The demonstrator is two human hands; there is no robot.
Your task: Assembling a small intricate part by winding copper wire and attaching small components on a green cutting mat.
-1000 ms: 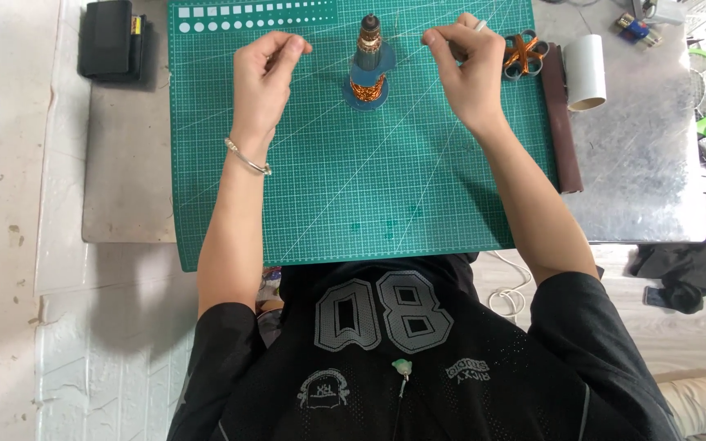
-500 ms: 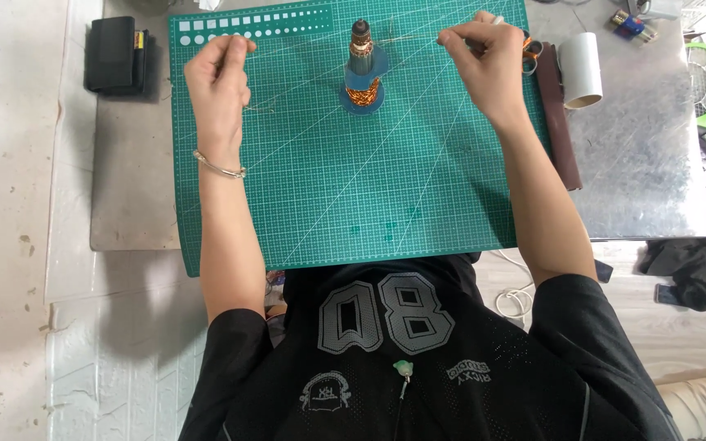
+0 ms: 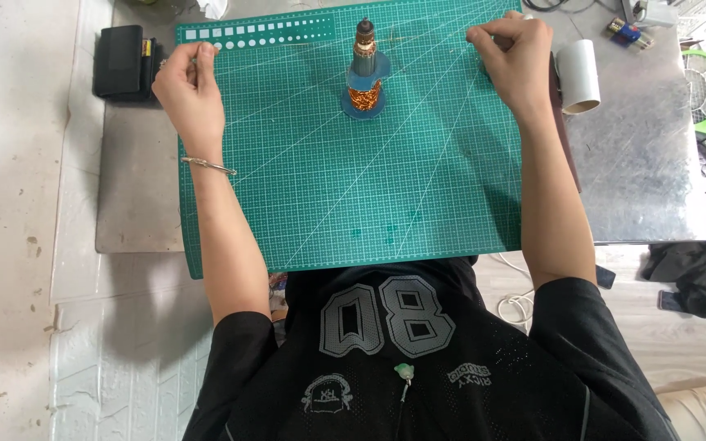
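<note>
Head view: white tube (image 3: 579,76) beside right hand (image 3: 515,51).

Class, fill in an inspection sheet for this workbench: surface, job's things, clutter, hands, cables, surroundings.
Surface: green cutting mat on a grey metal table.
Job's things: copper-wound armature upright on the mat.
Clutter: white roll, black case.
Hands: left hand and right hand closed, far apart; what they pinch is too fine to tell.
Cables: white cord below the table edge.
Surroundings: pale floor, dark cloth.
</note>
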